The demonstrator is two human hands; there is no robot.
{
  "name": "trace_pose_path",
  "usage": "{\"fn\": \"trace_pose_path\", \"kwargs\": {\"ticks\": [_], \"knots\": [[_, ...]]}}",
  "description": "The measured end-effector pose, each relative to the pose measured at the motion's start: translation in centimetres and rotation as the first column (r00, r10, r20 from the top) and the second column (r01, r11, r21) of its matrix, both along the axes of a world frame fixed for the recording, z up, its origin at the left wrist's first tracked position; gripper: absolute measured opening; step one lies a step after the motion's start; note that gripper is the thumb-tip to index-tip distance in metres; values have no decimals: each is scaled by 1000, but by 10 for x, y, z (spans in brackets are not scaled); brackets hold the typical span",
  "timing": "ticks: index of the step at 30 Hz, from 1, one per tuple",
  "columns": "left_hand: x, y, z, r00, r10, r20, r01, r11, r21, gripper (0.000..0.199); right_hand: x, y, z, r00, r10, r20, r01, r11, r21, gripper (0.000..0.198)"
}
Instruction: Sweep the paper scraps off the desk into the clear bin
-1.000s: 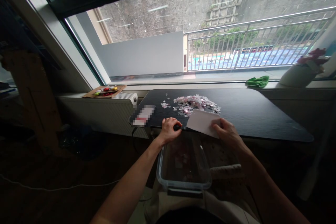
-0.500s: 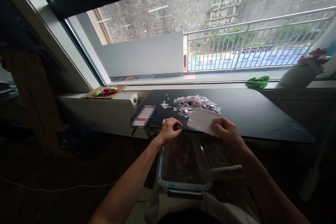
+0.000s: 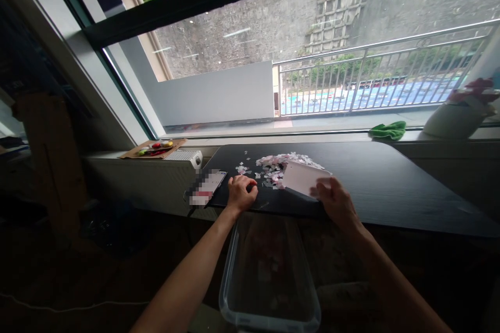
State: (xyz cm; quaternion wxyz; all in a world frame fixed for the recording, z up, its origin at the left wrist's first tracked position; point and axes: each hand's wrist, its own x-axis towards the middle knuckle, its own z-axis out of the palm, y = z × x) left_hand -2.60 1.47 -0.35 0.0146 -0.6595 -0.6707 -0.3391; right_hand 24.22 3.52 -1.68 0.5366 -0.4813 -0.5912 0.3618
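My right hand [image 3: 336,202] grips a pale flat card [image 3: 304,178] by its right end. The card is tilted over the table, its far left part against the near side of a heap of small pinkish-white paper scraps [image 3: 291,159]. My left hand [image 3: 242,193] is at the table's near edge, its fingers curled towards the thumb. Whether anything is inside that curl is hidden. Below both hands, a clear plastic box [image 3: 269,318] stands close to the table edge; a few pale bits show dimly inside it.
The black table [image 3: 371,179] stands under the window. A phone [image 3: 213,183], partly blurred out, lies at its left end. A few loose scraps [image 3: 242,168] lie left of the heap. On the sill are a green cloth [image 3: 388,130] and a pale pot [image 3: 453,117]. A radiator [image 3: 156,179] stands left.
The card has moved from the table's near edge inward, against the scraps. My left hand has shifted slightly left, its fingers still curled. The view has tilted and the box sits lower in it.
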Motion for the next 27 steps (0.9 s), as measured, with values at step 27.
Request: {"fn": "trace_pose_path", "kwargs": {"ticks": [27], "knots": [[-4,1,-3,999,-25,-43,26,999,24,11,3,-13,16,955,-237,178,228,971,69,30]]}}
